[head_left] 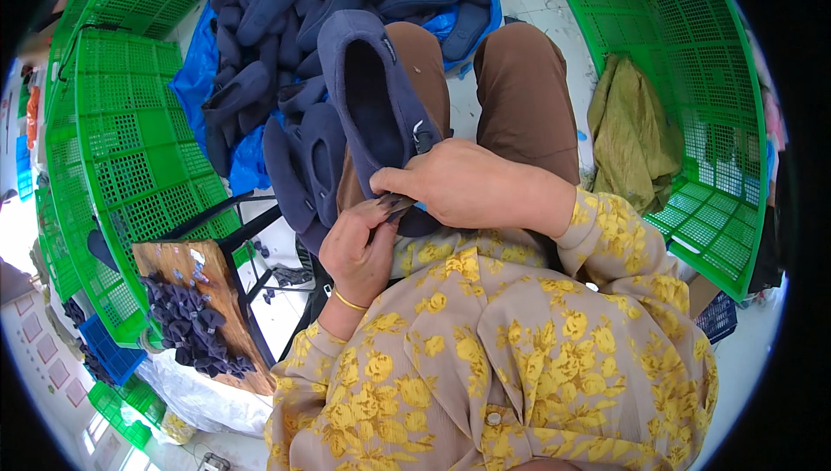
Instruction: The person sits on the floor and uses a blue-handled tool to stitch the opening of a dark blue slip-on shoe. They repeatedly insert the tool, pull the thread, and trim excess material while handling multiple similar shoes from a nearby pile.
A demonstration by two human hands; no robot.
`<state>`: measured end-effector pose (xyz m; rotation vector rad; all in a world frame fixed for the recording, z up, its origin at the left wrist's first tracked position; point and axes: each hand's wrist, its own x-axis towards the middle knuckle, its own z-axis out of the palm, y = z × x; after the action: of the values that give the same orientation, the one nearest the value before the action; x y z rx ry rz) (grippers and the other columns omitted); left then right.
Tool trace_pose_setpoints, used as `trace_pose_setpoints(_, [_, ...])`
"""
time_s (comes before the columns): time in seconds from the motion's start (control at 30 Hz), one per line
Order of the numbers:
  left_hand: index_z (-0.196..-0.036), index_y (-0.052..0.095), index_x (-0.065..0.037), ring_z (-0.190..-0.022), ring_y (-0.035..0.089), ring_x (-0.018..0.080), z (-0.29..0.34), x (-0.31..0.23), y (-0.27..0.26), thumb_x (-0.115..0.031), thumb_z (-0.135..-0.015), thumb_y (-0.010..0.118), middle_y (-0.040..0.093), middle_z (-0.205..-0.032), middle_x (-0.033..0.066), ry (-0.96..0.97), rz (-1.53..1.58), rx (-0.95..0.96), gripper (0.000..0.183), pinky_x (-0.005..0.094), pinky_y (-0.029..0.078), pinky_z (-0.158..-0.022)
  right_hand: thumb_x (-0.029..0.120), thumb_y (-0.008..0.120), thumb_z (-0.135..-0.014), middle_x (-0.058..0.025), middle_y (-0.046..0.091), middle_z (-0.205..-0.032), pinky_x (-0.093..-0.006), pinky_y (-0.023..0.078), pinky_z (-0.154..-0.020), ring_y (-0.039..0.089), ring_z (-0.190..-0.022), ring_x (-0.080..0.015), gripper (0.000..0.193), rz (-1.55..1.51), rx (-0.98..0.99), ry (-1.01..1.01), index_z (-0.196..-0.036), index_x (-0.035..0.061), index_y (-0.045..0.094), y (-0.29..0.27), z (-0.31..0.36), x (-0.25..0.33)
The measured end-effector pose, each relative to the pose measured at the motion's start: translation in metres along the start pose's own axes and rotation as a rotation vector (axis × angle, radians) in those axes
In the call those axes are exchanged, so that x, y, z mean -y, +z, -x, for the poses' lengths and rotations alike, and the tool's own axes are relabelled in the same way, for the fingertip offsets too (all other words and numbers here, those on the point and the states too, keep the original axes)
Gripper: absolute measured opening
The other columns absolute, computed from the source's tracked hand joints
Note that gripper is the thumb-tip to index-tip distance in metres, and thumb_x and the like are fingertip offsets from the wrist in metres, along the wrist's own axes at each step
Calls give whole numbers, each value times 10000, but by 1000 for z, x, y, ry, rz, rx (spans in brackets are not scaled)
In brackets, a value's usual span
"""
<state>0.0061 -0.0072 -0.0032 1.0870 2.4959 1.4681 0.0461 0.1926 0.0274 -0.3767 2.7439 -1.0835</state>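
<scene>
A navy slip-on shoe (391, 73) rests tilted across my left knee, its opening facing up. My right hand (467, 185) is closed at the near end of the shoe, thumb pressed along its edge. Close against it, my left hand (357, 246) pinches a small dark piece (398, 205) between thumb and fingers; the fingers partly hide it, so its kind is unclear. A thin, shiny bit shows on the shoe's side by my right knuckles. More navy slip-on shoes (322, 151) lie beside my left thigh.
Ahead on the left, a heap of navy shoes (273, 8) fills a blue plastic sheet (192, 94). Green crates (143, 155) stand on both sides. An olive cloth (632, 133) hangs over the right one. Small dark bows (186, 319) cover a wooden board (229, 298) at my left.
</scene>
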Motion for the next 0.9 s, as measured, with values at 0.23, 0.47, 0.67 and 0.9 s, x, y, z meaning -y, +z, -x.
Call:
trace_pose_setpoints(0.23, [-881, 679, -10, -742, 671, 237, -7, -9, 0, 51, -699, 740, 690, -841, 107, -39, 40, 35, 202, 302, 527, -667, -9, 611, -745, -97, 636, -951, -431, 488, -666, 649, -841, -326, 279, -22, -9, 58, -991, 121, 614, -15, 0, -1])
trace_pose_setpoints(0.47, [-900, 697, -40, -775, 656, 252, -13, -8, -2, 58, -709, 698, 674, -876, 89, -11, -11, 110, 214, 308, 524, -680, -37, 561, -827, -54, 613, -978, -351, 465, -642, 623, -807, -242, 147, -316, -528, -134, -914, 78, 592, 8, -12, 5])
trace_pose_setpoints(0.67, [-889, 698, -50, -770, 653, 239, -15, -8, -1, 62, -704, 700, 672, -867, 81, -17, 26, 110, 216, 303, 522, -679, 95, 550, -972, 45, 485, -682, -180, 320, -498, 397, -580, -1, 39, -1182, -395, 228, -1009, 105, 556, -24, -10, 15])
trace_pose_setpoints(0.9, [-898, 693, -50, -759, 654, 237, -16, -6, 0, 69, -695, 712, 668, -857, 82, -25, 65, 106, 235, 297, 519, -663, 104, 587, -960, 63, 431, -741, -192, 320, -523, 368, -624, -16, 94, -1317, -372, 262, -1047, 71, 573, -49, 15, 17])
